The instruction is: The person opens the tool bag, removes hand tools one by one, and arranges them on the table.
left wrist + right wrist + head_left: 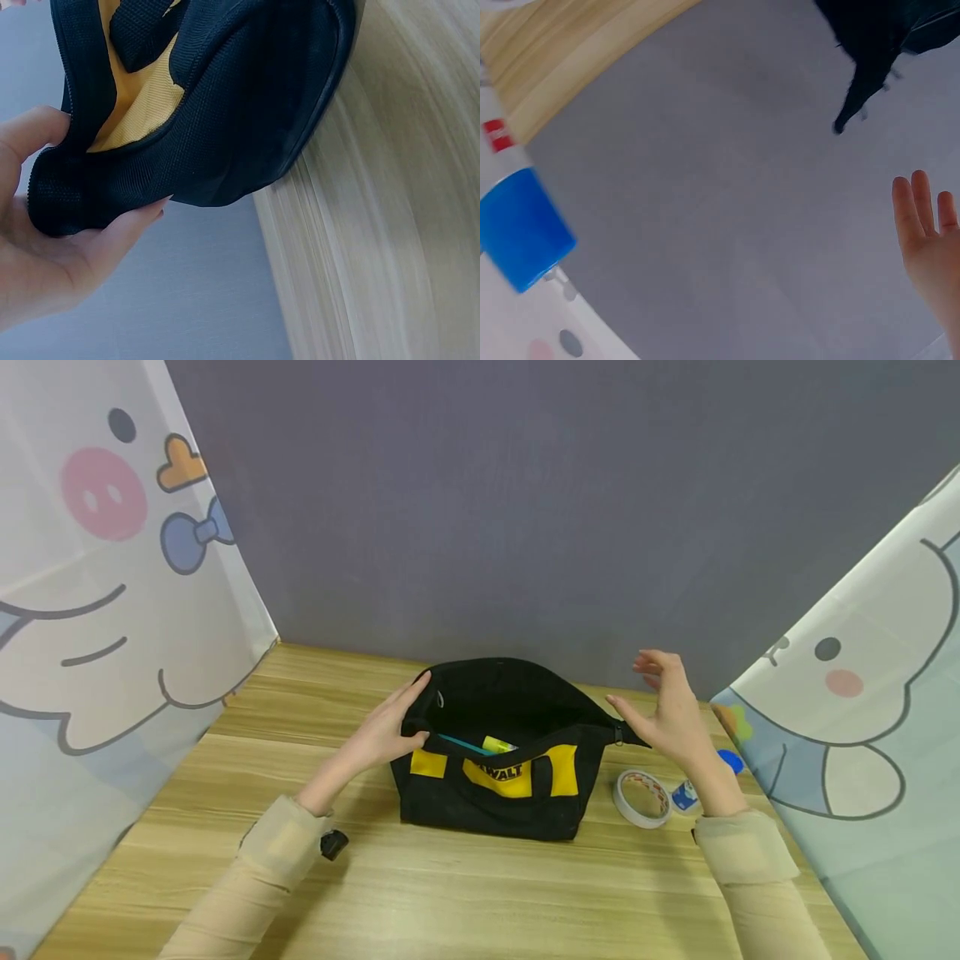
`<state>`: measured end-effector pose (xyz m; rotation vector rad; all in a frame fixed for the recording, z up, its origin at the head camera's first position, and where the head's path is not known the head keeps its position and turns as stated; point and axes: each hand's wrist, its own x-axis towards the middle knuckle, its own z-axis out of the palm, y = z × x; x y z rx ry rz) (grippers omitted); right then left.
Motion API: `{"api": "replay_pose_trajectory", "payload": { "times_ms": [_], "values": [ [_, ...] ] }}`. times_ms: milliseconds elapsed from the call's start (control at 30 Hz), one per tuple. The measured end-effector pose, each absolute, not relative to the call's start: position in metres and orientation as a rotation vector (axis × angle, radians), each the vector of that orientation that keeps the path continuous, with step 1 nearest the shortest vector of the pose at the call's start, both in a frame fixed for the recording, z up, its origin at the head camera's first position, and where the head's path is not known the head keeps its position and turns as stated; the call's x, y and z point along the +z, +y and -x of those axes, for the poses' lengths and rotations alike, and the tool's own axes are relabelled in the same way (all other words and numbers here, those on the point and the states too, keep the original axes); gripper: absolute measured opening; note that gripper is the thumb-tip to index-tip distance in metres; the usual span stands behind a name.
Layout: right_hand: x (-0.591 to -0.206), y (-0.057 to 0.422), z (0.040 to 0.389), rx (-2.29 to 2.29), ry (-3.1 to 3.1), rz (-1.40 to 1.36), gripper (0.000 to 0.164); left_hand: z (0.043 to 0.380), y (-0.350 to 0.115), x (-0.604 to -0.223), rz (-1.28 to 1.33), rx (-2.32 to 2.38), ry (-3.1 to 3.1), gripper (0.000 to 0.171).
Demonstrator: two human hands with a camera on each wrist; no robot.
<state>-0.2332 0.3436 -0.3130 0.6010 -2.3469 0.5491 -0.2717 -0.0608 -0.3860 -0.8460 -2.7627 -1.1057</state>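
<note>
A black and yellow tool bag (487, 814) stands unzipped on the table, its mouth wide. My left hand (386, 732) grips the bag's left end, thumb on the front edge and fingers at the back. In the left wrist view, thumb and fingers of the left hand (52, 247) lie on either side of the bag's black fabric (225, 127). Inside show a yellow-green item (498, 745) and a teal strip (463, 744), both mostly hidden. Fingers spread, my right hand (667, 714) is raised beside the bag's right zipper end (632, 735), holding nothing.
Right of the bag lies a roll of white tape (628, 810). A bottle with a blue cap (730, 762) is partly hidden behind my right wrist. A grey wall (525, 510) rises behind the table (480, 902), with printed cartoon sheets on both sides.
</note>
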Motion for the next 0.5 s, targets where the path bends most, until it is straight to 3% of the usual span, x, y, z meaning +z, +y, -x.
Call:
{"api": "replay_pose_trajectory", "payload": {
  "times_ms": [500],
  "values": [
    [-0.317,0.281,0.245,0.5,-2.409,-0.85,0.073,0.27,-0.061,-0.385,0.841,-1.103,-2.759,0.088]
  ]
}}
